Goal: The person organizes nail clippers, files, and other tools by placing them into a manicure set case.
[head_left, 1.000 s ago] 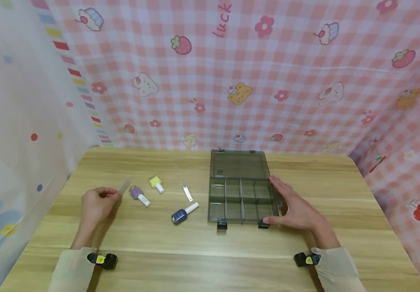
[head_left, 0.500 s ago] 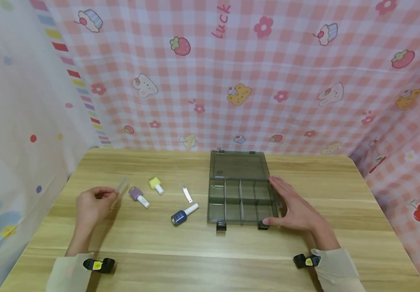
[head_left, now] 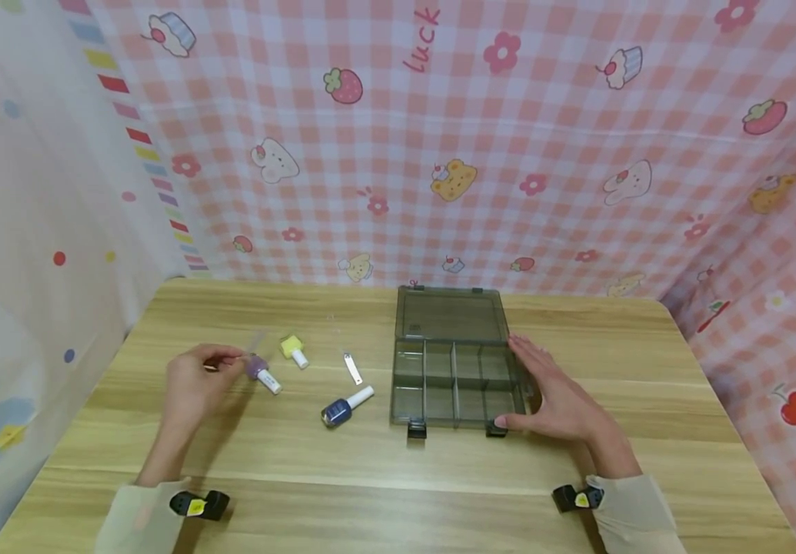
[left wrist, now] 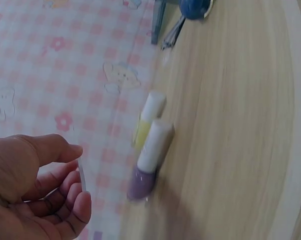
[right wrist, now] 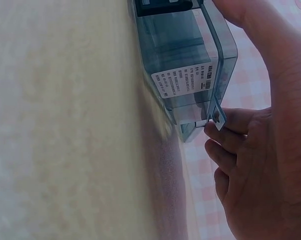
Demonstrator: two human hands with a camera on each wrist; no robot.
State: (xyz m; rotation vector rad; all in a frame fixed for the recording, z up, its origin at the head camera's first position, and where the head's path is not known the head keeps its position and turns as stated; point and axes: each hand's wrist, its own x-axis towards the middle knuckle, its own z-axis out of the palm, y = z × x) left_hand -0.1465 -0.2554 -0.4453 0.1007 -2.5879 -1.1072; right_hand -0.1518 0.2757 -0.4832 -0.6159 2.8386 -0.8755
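Note:
My left hand (head_left: 197, 381) pinches a thin, translucent strip (left wrist: 82, 176) between thumb and fingers, just left of a purple nail polish bottle (head_left: 268, 381). What exactly the strip is, I cannot tell. A yellow nail polish bottle (head_left: 291, 347) lies beyond, with a dark blue one (head_left: 337, 412) nearer the front. Between them and the box is a silver nail clipper (head_left: 352, 368). The smoky compartment box (head_left: 454, 373) stands with its lid (head_left: 449, 314) laid back. My right hand (head_left: 557, 396) holds the box's right side, thumb at the front right latch, fingers toward the hinge.
The wooden table (head_left: 370, 500) meets a pink checked cloth (head_left: 398, 154) hanging behind it. A printed label (right wrist: 185, 80) shows on the box's side wall. A small, faint clear item lies beyond the nail clipper.
My left hand drew slightly left, then moved right and a little away from me with the strip, up to the purple bottle. My right hand keeps its place on the box.

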